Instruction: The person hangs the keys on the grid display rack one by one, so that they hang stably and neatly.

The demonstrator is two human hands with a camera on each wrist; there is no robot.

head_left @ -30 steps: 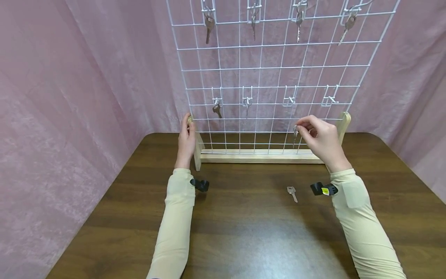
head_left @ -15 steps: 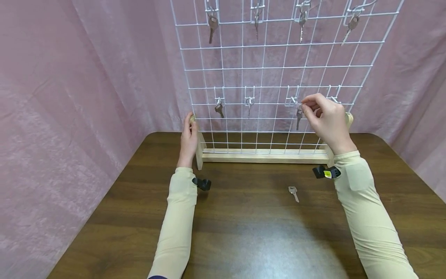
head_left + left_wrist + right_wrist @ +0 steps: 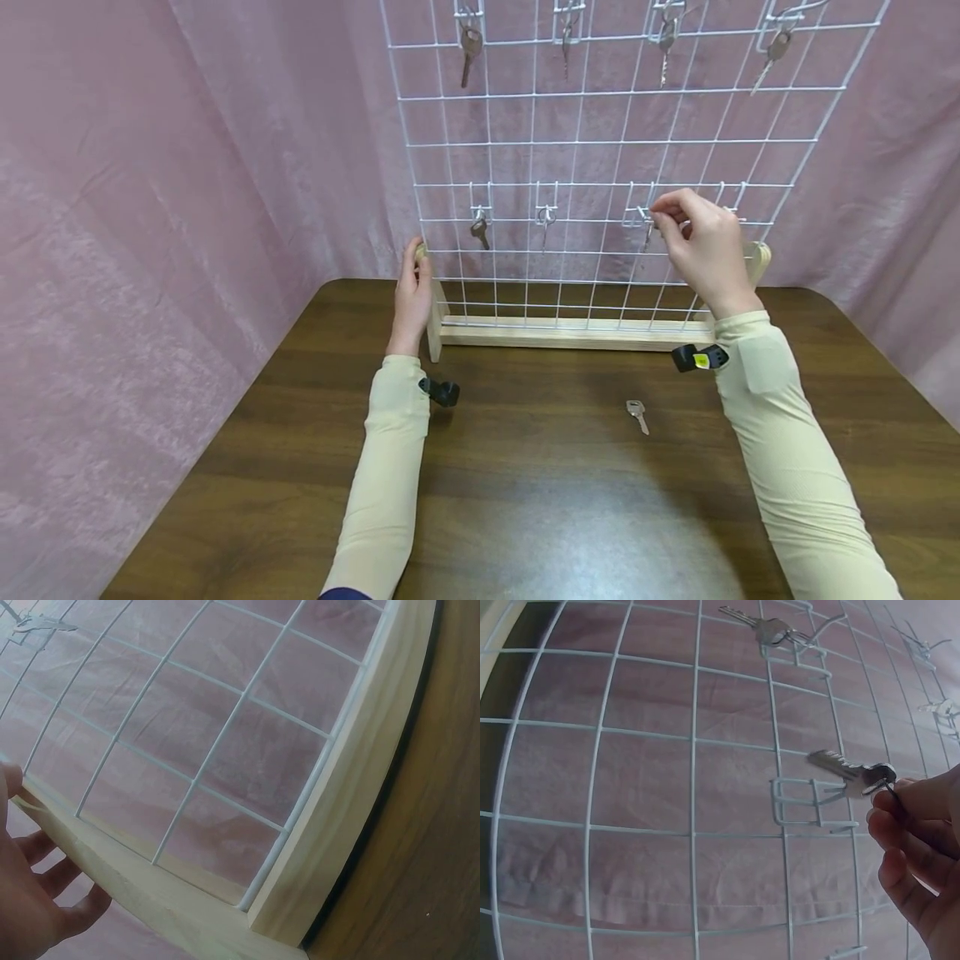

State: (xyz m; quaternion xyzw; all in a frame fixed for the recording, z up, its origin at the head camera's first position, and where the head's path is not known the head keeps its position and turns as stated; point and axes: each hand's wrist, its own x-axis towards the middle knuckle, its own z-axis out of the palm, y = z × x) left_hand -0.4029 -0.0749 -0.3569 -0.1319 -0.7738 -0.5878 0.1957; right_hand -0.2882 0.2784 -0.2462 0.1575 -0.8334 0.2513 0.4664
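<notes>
My right hand pinches a silver key by its small ring between thumb and fingertips, with the blade pointing away from the fingers. The key is close in front of a white wire hook, third from the left in the lower row of a white wire grid. My left hand grips the left wooden upright of the grid's stand, thumb on the near side and fingers behind. Another key lies flat on the table in front of the stand.
Keys hang on the upper hooks, among them a brownish key at the left. Two more, a dark key and a thin one, hang on the left lower hooks. A wooden base bar stands on the brown table; pink cloth hangs behind.
My right hand has risen from near the base bar to the third lower hook, carrying the key. My left hand stays on the upright. The head view has shifted slightly.
</notes>
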